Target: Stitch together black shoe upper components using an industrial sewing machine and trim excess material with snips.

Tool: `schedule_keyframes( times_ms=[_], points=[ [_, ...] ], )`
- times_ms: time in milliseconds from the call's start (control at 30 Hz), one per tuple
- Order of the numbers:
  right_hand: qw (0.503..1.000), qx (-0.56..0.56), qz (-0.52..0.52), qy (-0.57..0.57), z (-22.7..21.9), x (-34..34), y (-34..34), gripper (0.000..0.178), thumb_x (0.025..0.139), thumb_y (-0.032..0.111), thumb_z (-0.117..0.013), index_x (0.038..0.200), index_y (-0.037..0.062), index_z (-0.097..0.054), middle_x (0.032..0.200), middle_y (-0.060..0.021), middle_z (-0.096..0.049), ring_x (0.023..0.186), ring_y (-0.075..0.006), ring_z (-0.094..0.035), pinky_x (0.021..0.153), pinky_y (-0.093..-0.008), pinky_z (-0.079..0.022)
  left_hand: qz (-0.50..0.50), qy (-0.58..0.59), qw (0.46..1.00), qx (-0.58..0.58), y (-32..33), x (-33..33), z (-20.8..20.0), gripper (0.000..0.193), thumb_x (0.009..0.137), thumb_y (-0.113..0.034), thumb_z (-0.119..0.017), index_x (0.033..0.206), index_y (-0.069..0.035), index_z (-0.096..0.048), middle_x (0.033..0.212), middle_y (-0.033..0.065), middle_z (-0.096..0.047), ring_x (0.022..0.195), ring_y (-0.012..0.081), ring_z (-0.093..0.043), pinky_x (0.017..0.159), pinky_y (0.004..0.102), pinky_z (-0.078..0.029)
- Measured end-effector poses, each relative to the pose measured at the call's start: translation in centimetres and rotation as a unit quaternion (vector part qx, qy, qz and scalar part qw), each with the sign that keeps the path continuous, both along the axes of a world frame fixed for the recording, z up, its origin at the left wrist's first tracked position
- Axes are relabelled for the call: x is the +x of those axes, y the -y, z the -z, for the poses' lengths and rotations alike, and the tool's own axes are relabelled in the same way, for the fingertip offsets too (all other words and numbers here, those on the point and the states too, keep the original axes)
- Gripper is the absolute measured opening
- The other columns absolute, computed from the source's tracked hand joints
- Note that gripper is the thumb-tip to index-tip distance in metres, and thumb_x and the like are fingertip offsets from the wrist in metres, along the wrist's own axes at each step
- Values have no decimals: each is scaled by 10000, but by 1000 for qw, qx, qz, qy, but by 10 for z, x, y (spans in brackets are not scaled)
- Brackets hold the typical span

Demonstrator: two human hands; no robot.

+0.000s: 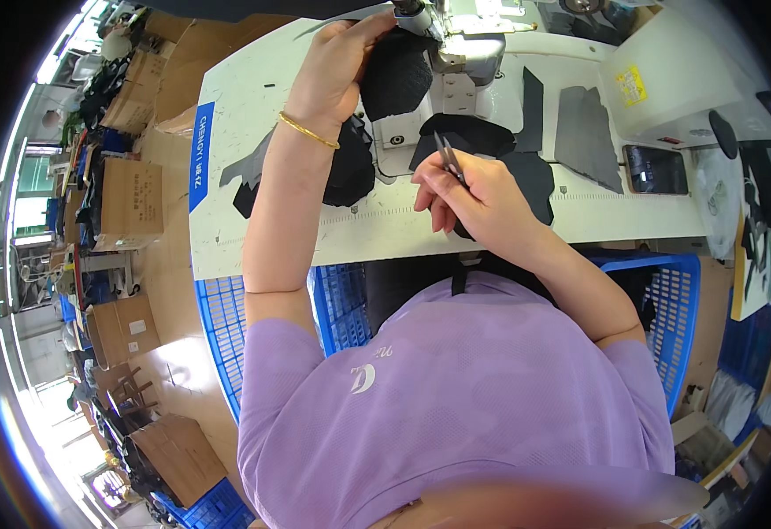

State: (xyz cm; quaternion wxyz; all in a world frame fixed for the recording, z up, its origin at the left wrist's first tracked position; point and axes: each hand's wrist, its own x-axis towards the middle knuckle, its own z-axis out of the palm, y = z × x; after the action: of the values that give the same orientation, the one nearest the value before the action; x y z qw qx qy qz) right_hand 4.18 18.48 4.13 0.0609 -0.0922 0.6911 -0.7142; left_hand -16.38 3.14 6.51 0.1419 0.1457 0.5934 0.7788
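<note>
A black fabric piece (397, 84) lies at the head of a sewing machine (467, 53). My left hand (337, 66) is at its far left edge, fingers closed on it beside the machine; the fingertips are partly hidden. Dark tweezers (450, 160) are in my closed right hand (482, 196), their tips pointing up and away from me. Just beyond those tips lies another black piece (474, 135). A pile of black pieces (350, 167) sits beside my left forearm, and more black fabric (531, 181) is next to my right hand.
On the white table (421, 225), grey pieces (586, 137) and a phone (656, 169) lie to the right. A white bin (667, 75) stands at the far right. Blue baskets (341, 304) are below the table's front edge. Cardboard boxes (130, 198) stand on the floor to the left.
</note>
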Motion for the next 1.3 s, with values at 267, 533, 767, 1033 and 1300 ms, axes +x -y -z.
schedule_keyframes(
  times_ms=[267, 533, 767, 1033, 1300],
  points=[
    [977, 145, 100, -123, -8, -2, -13, 290, 923, 259, -619, 897, -30, -628, 620, -113, -595, 575, -187, -633, 559, -308, -493, -116, -54, 992, -16, -6, 70, -13, 179, 829, -31, -706, 969, 80, -691, 901, 93, -703, 783, 140, -651, 730, 246, -503],
    [810, 438, 246, -302, 2, -15, -4, 228, 865, 261, -688, 905, 49, -615, 763, -51, -562, 618, -214, -619, 516, -332, -484, -257, -220, 918, -206, 17, 139, 22, 214, 842, -132, -752, 805, 70, -694, 687, 15, -666, 621, 60, -512, 560, 241, -425],
    [760, 490, 226, -362, 17, -40, 10, 266, 875, 281, -667, 758, 76, -544, 731, -36, -553, 600, -208, -615, 509, -329, -491, -249, -215, 912, -244, 20, 146, 32, 221, 845, -152, -749, 839, 64, -705, 702, 35, -685, 637, 66, -545, 590, 252, -457],
    [876, 381, 214, -206, 23, -20, -31, 249, 864, 285, -697, 857, 47, -626, 760, -62, -619, 633, -221, -627, 577, -338, -497, -241, -122, 877, -397, 77, 105, 48, 317, 839, -229, -741, 1009, 36, -702, 880, 110, -720, 792, 183, -663, 736, 300, -507],
    [847, 375, 367, -89, 35, -89, -114, 324, 881, 325, -664, 972, 14, -651, 750, -89, -660, 541, -179, -586, 585, -310, -473, -235, -457, 782, -353, 36, 137, 58, 79, 804, -61, -729, 859, -36, -678, 870, 77, -677, 811, 226, -647, 723, 329, -509]
  ],
)
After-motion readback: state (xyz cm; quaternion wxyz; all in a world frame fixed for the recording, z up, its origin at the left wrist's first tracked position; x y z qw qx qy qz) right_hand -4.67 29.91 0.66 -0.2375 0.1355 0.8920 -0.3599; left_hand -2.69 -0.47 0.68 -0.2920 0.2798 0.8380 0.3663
